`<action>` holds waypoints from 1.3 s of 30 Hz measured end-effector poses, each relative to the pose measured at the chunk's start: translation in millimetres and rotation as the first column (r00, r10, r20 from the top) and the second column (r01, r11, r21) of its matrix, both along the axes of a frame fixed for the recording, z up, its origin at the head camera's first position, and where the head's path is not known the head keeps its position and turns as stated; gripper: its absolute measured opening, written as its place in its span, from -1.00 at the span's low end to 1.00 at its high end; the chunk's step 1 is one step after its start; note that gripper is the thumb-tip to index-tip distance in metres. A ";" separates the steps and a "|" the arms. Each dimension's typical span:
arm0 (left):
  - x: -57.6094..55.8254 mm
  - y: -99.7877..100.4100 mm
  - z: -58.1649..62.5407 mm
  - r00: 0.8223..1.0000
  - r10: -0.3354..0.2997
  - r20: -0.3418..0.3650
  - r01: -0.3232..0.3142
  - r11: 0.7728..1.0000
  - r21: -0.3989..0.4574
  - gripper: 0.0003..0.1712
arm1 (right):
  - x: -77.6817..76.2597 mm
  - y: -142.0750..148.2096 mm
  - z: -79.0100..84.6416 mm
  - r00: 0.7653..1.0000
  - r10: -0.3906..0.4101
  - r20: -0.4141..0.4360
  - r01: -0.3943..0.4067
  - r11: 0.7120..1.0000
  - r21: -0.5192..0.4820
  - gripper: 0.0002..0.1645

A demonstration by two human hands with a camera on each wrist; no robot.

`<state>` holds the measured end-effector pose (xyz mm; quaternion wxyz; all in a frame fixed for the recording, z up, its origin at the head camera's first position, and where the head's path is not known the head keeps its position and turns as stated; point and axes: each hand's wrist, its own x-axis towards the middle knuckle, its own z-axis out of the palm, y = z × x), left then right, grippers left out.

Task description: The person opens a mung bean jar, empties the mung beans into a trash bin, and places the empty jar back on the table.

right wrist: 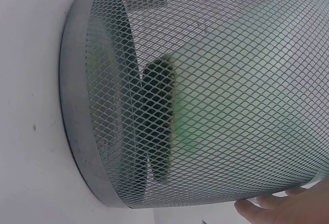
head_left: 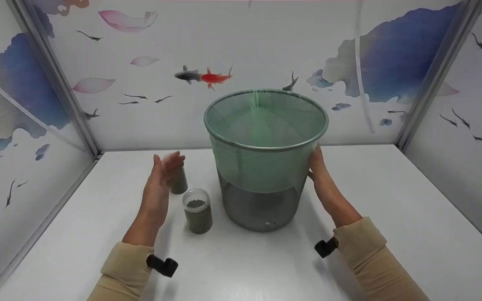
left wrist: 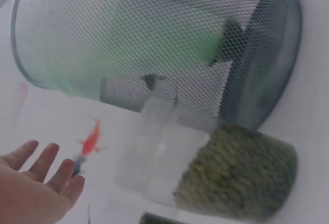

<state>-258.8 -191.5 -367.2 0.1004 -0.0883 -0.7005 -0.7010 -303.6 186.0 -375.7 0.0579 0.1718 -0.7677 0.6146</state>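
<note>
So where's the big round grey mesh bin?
In the head view, the bin stands just right of centre on the white table, between a clear cylindrical jar of greenish pellets and the right hand touching its right side.

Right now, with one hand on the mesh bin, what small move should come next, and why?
I'd probably bring the left hand to the left side of the mesh bin, passing above the nearer jar: that hand is empty, the jar stands close to the bin's left side, and only the right hand touches the bin.
</note>
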 end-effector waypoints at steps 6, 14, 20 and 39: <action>2.1 -17.3 -43.8 0.986 -0.146 0.080 0.146 0.989 0.009 -0.09 | 1.1 0.7 2.7 1.000 -0.006 0.007 0.006 1.000 -0.021 -0.18; 0.0 -14.4 -64.4 0.964 -0.186 0.189 0.204 0.975 -0.083 -0.25 | -0.7 2.9 4.5 1.000 -0.004 -0.028 0.003 1.000 -0.026 -0.12; -1.4 -7.5 -71.6 0.947 -0.155 0.280 0.193 0.974 -0.116 0.05 | 0.4 3.1 3.8 0.999 0.008 -0.031 -0.010 0.999 -0.036 -0.12; -1.0 -1.6 -79.2 0.942 -0.036 0.333 0.119 0.965 -0.232 -0.04 | 0.8 0.0 -0.4 1.000 -0.007 -0.011 0.007 1.000 -0.015 -0.18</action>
